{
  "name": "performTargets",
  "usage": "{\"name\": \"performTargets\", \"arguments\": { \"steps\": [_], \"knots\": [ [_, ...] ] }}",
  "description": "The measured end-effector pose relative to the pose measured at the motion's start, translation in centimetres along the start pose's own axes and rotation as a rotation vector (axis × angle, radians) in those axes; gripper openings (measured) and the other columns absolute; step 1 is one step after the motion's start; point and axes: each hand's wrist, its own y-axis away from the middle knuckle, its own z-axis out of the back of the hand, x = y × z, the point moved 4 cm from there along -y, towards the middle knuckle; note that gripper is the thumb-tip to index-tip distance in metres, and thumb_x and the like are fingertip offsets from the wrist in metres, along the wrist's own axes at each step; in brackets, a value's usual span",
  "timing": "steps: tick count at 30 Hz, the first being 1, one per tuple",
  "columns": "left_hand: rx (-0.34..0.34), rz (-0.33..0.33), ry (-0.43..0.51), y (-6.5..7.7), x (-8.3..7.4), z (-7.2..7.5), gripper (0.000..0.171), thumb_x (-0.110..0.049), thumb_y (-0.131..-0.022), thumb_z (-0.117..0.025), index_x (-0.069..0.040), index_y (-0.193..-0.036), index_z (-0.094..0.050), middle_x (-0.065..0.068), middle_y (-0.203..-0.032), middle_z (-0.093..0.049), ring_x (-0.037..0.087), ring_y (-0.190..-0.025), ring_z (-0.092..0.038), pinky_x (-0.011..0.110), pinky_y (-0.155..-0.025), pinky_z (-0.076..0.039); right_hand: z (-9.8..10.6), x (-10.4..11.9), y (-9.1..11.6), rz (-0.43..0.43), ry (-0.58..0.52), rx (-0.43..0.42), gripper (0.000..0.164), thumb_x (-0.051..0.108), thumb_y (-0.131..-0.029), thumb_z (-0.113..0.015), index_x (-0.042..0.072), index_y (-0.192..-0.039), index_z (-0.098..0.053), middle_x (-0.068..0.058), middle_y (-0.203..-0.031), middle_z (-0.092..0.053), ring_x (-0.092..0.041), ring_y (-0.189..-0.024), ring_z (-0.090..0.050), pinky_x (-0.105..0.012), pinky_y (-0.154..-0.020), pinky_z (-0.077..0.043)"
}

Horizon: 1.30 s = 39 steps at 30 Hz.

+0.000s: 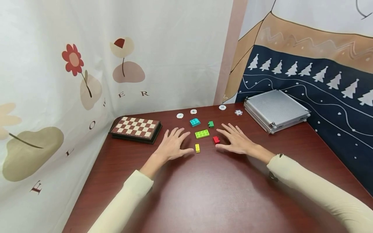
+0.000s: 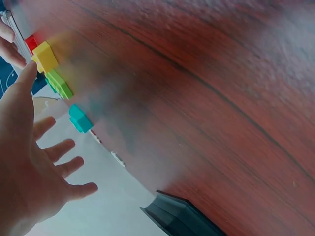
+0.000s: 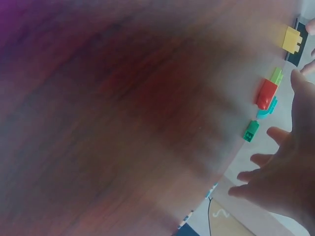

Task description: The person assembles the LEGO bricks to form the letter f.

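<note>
Several toy building bricks lie apart between the two hands: a lime brick point(image 1: 202, 134) in the middle, a teal brick point(image 1: 194, 122) and a dark green brick point(image 1: 211, 124) behind it, a yellow brick point(image 1: 197, 148) in front, a red brick point(image 1: 216, 139) to the right. My left hand point(image 1: 174, 144), fingers spread, is left of them, its thumb near the yellow brick. Opposite it, my right hand point(image 1: 235, 139) is spread too, nearest the red brick. Neither holds anything. The left wrist view shows the yellow brick point(image 2: 45, 57) by the thumb; the right wrist view shows the red brick point(image 3: 267, 94).
A chessboard box point(image 1: 135, 128) lies at the table's back left. Poker chips point(image 1: 193, 111) lie along the back edge. A ridged silver case point(image 1: 276, 108) stands at the back right. Printed curtains point(image 1: 175, 58) hang behind the dark red table point(image 1: 192, 200).
</note>
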Motion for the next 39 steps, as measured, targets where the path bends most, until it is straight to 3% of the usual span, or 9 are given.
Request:
{"name": "performTargets", "arguments": {
  "steps": [9,14,21,30,39],
  "knots": [
    [0.020,-0.048,0.049,-0.2,-1.4,-0.2,0.080,-0.070,-0.091,-0.066,-0.019,-0.152,-0.054,0.006,-0.149,-0.054,0.029,-0.143,-0.043,0.058,-0.117,-0.030,-0.2,0.2,-0.2,0.042,-0.057,0.024,0.080,0.058,-0.092,-0.072,0.016,-0.156,-0.049,-0.019,-0.162,-0.040,-0.043,-0.150,-0.033,-0.066,-0.119,-0.023],
    [0.038,-0.053,0.111,-0.2,-1.9,-0.6,0.074,-0.066,-0.091,-0.068,-0.019,-0.148,-0.058,0.006,-0.145,-0.057,0.026,-0.140,-0.046,0.055,-0.115,-0.034,-0.3,0.4,-0.4,0.083,-0.081,0.018,0.072,0.048,-0.092,-0.078,0.014,-0.151,-0.055,-0.018,-0.150,-0.052,-0.039,-0.139,-0.046,-0.064,-0.114,-0.035],
    [0.036,-0.075,0.183,-0.4,-2.2,-1.0,0.063,-0.058,-0.093,-0.072,-0.020,-0.142,-0.064,0.004,-0.140,-0.062,0.025,-0.136,-0.050,0.052,-0.110,-0.041,-0.2,0.5,-0.9,0.116,-0.074,-0.007,0.062,0.039,-0.091,-0.081,0.010,-0.143,-0.063,-0.016,-0.135,-0.062,-0.035,-0.124,-0.054,-0.056,-0.105,-0.045],
    [0.027,-0.067,0.287,-0.7,-2.4,-1.6,0.046,-0.048,-0.092,-0.078,-0.021,-0.129,-0.073,0.000,-0.125,-0.068,0.023,-0.125,-0.054,0.050,-0.104,-0.045,-0.3,0.6,-1.3,0.115,-0.114,-0.005,0.054,0.034,-0.090,-0.083,0.010,-0.136,-0.068,-0.012,-0.130,-0.066,-0.030,-0.119,-0.057,-0.051,-0.102,-0.048],
    [-0.024,-0.045,0.475,-1.3,-1.9,-2.3,0.035,-0.034,-0.087,-0.087,-0.016,-0.115,-0.078,-0.005,-0.103,-0.072,0.016,-0.101,-0.059,0.037,-0.092,-0.048,0.0,0.6,-1.6,0.142,-0.140,-0.019,0.044,0.027,-0.091,-0.083,0.008,-0.129,-0.073,-0.010,-0.124,-0.071,-0.028,-0.114,-0.061,-0.049,-0.098,-0.051]
  ]
}}
